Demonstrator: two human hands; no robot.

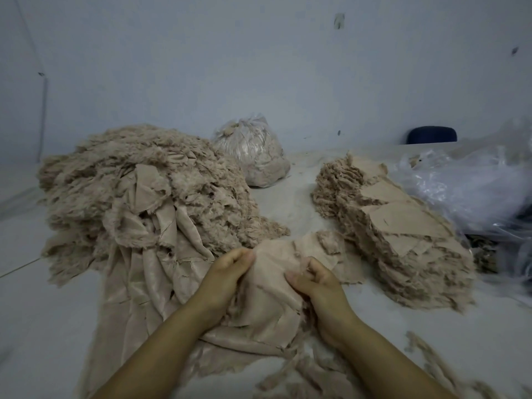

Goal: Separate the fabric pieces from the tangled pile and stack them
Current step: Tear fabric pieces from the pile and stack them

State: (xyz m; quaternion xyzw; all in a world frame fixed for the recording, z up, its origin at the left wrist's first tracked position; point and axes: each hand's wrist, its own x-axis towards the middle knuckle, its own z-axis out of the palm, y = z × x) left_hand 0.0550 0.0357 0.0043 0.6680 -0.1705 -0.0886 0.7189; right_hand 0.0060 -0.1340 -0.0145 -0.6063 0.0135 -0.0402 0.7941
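Note:
A big tangled pile (138, 191) of beige furry fabric fills the left of the white surface, with smooth backing folds spilling toward me. On the right lies a long stack (397, 226) of separated beige pieces, backing side up. Between them, close to me, a beige fabric piece (273, 272) is held by both hands. My left hand (227, 272) pinches its left edge with curled fingers. My right hand (313, 280) grips its right side, fingers curled into the cloth.
A clear plastic bag (253, 151) stuffed with beige scraps stands at the back centre. Crumpled clear plastic (472, 185) lies at the right over dark items. A dark blue chair back (431, 135) shows behind. Loose fluff strips (426, 358) litter the near surface.

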